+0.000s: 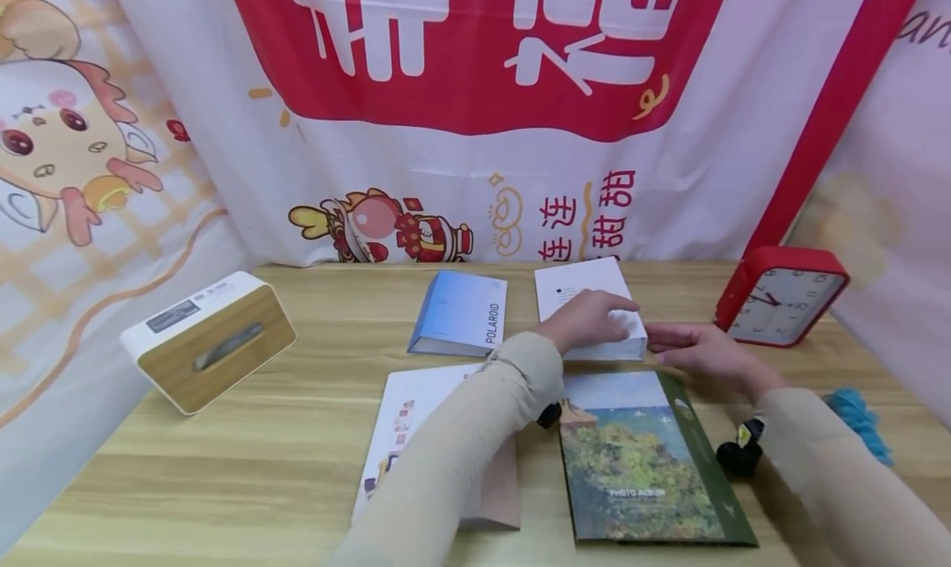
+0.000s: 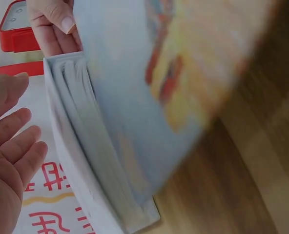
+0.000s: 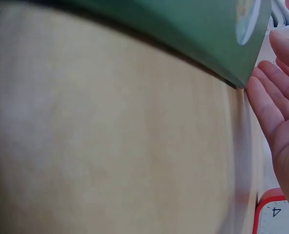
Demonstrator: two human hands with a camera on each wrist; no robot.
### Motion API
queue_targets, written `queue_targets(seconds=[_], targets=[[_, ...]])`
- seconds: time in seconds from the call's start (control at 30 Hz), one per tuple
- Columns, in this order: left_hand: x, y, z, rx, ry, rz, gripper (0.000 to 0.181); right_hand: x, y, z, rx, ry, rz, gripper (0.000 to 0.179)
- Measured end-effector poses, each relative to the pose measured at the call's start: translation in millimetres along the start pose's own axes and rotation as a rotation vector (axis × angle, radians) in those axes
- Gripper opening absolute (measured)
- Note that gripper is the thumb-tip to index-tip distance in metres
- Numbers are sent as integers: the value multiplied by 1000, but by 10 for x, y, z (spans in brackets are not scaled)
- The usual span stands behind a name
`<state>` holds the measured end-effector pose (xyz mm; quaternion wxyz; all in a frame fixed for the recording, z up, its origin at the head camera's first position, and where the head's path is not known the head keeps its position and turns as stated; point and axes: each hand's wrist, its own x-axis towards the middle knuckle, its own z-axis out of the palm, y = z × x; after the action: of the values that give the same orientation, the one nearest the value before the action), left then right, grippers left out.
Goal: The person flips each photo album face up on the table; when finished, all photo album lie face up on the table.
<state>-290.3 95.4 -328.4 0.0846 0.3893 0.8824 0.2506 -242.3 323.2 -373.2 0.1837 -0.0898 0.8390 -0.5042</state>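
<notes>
A person's two hands reach toward a white book (image 1: 583, 278) lying near the back of a wooden surface (image 1: 245, 476): the left hand (image 1: 590, 318) is over its cover, fingers loosely extended, and the right hand (image 1: 706, 352) is at its right edge, fingers straight. The hands are apart; whether the left touches the cover cannot be told. A blue "POLAROID" album (image 1: 466, 311) lies just left of the book. Nearer the person are a painted-cover photo album (image 1: 639, 455) and a pale album (image 1: 397, 439), partly hidden by a sleeve (image 1: 461, 451). A red clock (image 1: 791, 296) stands at right.
</notes>
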Motion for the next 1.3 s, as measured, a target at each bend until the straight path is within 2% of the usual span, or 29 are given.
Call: queue_targets(seconds=[0.2,0.53,0.63,0.7,0.83,0.93,1.07,1.17,1.3], targets=[[98,27,91,64,-66,-20,45,40,75,-17,-1,-24,-17,55],[128,6,134,163,-58,-36,48,101,45,-8,5,-19,33,59],[121,14,135,222,-64,-48,48,99,30,-10,-1,-44,18,61],[114,27,130,285,-79,-34,46,95,11,-10,5,-61,9,61],[110,39,129,431,-97,72,40,95,-23,-12,20,-92,1,62],[108,45,127,493,-96,127,35,93,-39,-19,31,-110,1,64],[87,59,115,495,-87,144,36,88,-51,-33,33,-124,6,65],[66,72,99,459,-72,121,39,76,-72,-44,13,-112,7,63],[43,76,52,413,-13,104,41,53,-124,-65,-6,-61,-3,62]])
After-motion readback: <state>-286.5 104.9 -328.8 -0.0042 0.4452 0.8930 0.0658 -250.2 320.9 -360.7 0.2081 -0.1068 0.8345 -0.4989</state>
